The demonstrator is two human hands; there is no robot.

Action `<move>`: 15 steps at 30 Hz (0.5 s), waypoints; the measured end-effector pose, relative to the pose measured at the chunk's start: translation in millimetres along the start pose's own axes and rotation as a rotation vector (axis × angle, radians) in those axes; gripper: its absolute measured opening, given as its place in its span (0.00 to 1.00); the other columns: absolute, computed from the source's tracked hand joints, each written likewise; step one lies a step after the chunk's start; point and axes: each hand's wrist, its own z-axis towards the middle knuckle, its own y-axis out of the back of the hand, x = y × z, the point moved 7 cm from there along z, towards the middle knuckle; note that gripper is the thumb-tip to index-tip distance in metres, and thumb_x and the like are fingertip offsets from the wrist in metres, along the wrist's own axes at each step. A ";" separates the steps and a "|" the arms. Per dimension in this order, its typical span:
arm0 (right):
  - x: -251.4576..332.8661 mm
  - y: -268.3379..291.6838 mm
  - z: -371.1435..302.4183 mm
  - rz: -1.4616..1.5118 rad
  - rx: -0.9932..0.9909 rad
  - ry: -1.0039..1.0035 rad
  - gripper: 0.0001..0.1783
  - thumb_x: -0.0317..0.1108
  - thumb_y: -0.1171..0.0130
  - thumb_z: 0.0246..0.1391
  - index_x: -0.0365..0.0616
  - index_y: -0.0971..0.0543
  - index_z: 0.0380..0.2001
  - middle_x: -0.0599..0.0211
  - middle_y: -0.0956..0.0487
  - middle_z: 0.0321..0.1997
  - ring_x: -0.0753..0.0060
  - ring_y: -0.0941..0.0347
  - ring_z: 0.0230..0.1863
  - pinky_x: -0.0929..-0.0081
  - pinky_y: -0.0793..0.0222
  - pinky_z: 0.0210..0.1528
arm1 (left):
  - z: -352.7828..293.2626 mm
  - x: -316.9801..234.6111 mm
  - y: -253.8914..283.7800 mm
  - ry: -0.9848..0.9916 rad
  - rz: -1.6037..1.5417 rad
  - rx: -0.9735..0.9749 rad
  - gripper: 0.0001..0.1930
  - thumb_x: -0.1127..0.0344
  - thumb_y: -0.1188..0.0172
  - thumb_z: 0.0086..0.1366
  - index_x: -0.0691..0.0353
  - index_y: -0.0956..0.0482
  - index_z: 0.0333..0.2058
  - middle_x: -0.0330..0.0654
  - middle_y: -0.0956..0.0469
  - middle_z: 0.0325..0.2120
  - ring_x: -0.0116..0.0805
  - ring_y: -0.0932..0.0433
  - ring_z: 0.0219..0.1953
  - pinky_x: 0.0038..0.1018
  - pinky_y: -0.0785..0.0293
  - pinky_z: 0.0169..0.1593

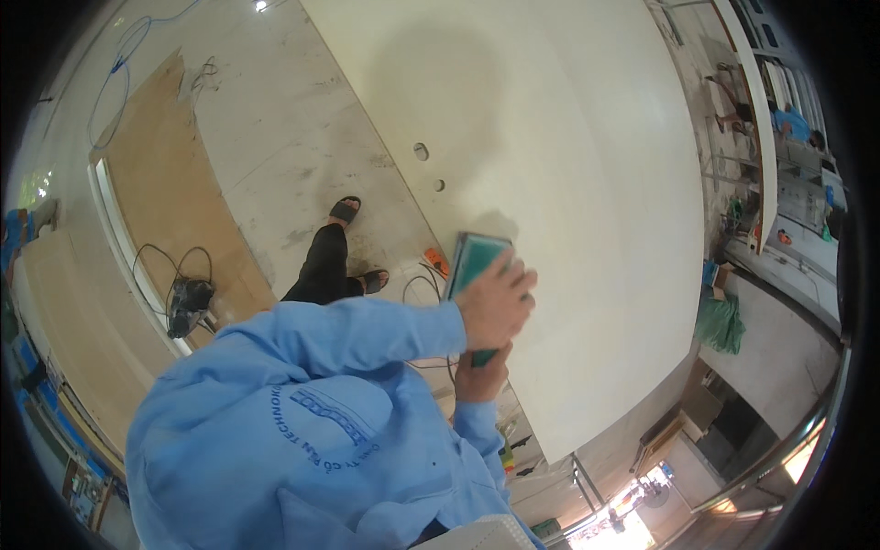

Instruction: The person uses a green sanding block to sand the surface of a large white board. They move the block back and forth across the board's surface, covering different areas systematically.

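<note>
A long green sanding block (478, 261) with a dark edge lies flat against a large cream panel (596, 229), close to its left edge. My left hand (498, 305) is closed over the middle of the block, fingers curled across its top. Lower down, my right hand (481, 374) grips the block's near end, and part of that hand is hidden behind the left one. An oval hole (421, 151) and a smaller round hole (439, 185) are cut in the panel beyond the block.
Beside the panel's left edge lie an orange socket-like piece (436, 262) and dark cables (417, 286). My sandalled feet stand on the floor at left. A black corded tool (191, 302) rests near brown boards (174, 174). A green bag (720, 323) and distant people are at right.
</note>
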 end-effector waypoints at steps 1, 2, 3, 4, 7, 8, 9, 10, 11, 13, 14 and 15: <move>14.9 -10.8 13.7 0.005 0.010 0.045 0.34 0.34 0.36 0.53 0.37 0.36 0.62 0.38 0.18 0.39 0.30 0.21 0.41 0.46 0.25 0.37 | -4.4 18.9 18.8 0.023 0.049 -0.145 0.15 0.55 0.38 0.52 0.59 0.17 0.35 0.53 0.25 0.49 0.53 0.30 0.55 0.55 0.44 0.68; 34.9 -24.2 33.0 0.013 0.050 0.133 0.33 0.34 0.36 0.54 0.38 0.35 0.60 0.39 0.18 0.38 0.30 0.21 0.40 0.45 0.25 0.37 | -2.9 45.3 39.1 0.021 0.075 -0.262 0.15 0.56 0.37 0.51 0.59 0.17 0.34 0.53 0.25 0.49 0.54 0.30 0.55 0.55 0.42 0.67; 61.6 -37.9 58.8 0.030 0.077 0.224 0.31 0.34 0.37 0.54 0.38 0.34 0.59 0.39 0.18 0.38 0.30 0.21 0.38 0.44 0.26 0.36 | 0.9 75.2 54.3 0.060 0.117 -0.226 0.14 0.58 0.37 0.50 0.58 0.17 0.33 0.54 0.24 0.48 0.55 0.29 0.54 0.55 0.40 0.65; 83.9 -51.3 82.8 0.008 0.108 0.180 0.29 0.33 0.37 0.53 0.41 0.33 0.57 0.41 0.18 0.36 0.31 0.22 0.35 0.43 0.27 0.35 | 7.5 105.4 77.2 0.066 0.145 -0.243 0.13 0.60 0.37 0.49 0.58 0.17 0.32 0.54 0.23 0.47 0.56 0.29 0.53 0.54 0.38 0.63; 169.7 -89.3 161.0 0.078 0.203 0.279 0.33 0.32 0.36 0.50 0.39 0.36 0.58 0.43 0.18 0.34 0.33 0.21 0.36 0.42 0.27 0.35 | 31.7 188.7 155.7 0.119 0.320 -0.214 0.14 0.61 0.41 0.56 0.55 0.16 0.40 0.49 0.22 0.46 0.52 0.25 0.49 0.42 0.28 0.54; 188.9 -100.2 178.8 0.031 0.204 0.273 0.25 0.29 0.39 0.52 0.40 0.36 0.51 0.43 0.17 0.36 0.37 0.19 0.36 0.46 0.23 0.36 | 40.4 205.4 174.3 0.150 0.444 -0.256 0.09 0.60 0.41 0.56 0.55 0.18 0.34 0.48 0.21 0.44 0.53 0.25 0.46 0.43 0.28 0.52; 206.3 -101.3 186.4 0.046 0.164 0.340 0.21 0.28 0.39 0.53 0.41 0.37 0.47 0.42 0.18 0.36 0.37 0.18 0.36 0.47 0.22 0.36 | 41.8 210.1 186.8 0.094 0.412 -0.325 0.10 0.61 0.43 0.59 0.55 0.17 0.36 0.46 0.21 0.45 0.53 0.25 0.46 0.43 0.28 0.53; 211.9 -103.8 188.8 0.073 0.172 0.333 0.22 0.28 0.41 0.54 0.42 0.38 0.48 0.43 0.18 0.36 0.37 0.18 0.35 0.48 0.21 0.36 | 45.7 215.8 193.7 0.137 0.360 -0.372 0.11 0.61 0.44 0.62 0.54 0.16 0.39 0.44 0.22 0.45 0.53 0.25 0.47 0.43 0.28 0.53; 199.8 -105.4 187.5 0.025 0.204 0.202 0.22 0.28 0.40 0.54 0.42 0.38 0.49 0.43 0.18 0.36 0.37 0.18 0.35 0.47 0.22 0.36 | 49.3 208.9 183.8 0.057 0.339 -0.314 0.11 0.62 0.45 0.63 0.54 0.16 0.40 0.44 0.22 0.46 0.53 0.26 0.48 0.43 0.28 0.53; 169.7 -94.6 167.3 0.024 0.186 0.113 0.23 0.29 0.40 0.55 0.43 0.39 0.49 0.44 0.18 0.37 0.37 0.18 0.36 0.46 0.22 0.35 | 49.5 185.0 154.3 0.015 0.282 -0.302 0.12 0.63 0.47 0.64 0.54 0.16 0.42 0.43 0.22 0.47 0.52 0.26 0.49 0.42 0.28 0.54; 145.0 -85.7 153.2 0.005 0.205 0.056 0.25 0.31 0.38 0.54 0.45 0.39 0.50 0.43 0.19 0.37 0.37 0.18 0.37 0.45 0.23 0.35 | 48.4 167.3 131.4 0.003 0.269 -0.277 0.12 0.64 0.45 0.62 0.55 0.16 0.41 0.46 0.22 0.47 0.53 0.27 0.50 0.43 0.28 0.55; 118.9 -70.6 133.4 0.045 0.170 0.043 0.25 0.32 0.38 0.54 0.44 0.38 0.51 0.43 0.18 0.36 0.36 0.19 0.38 0.43 0.24 0.36 | 44.5 144.8 107.5 -0.029 0.236 -0.295 0.12 0.64 0.44 0.60 0.56 0.16 0.40 0.48 0.22 0.46 0.53 0.27 0.50 0.44 0.29 0.55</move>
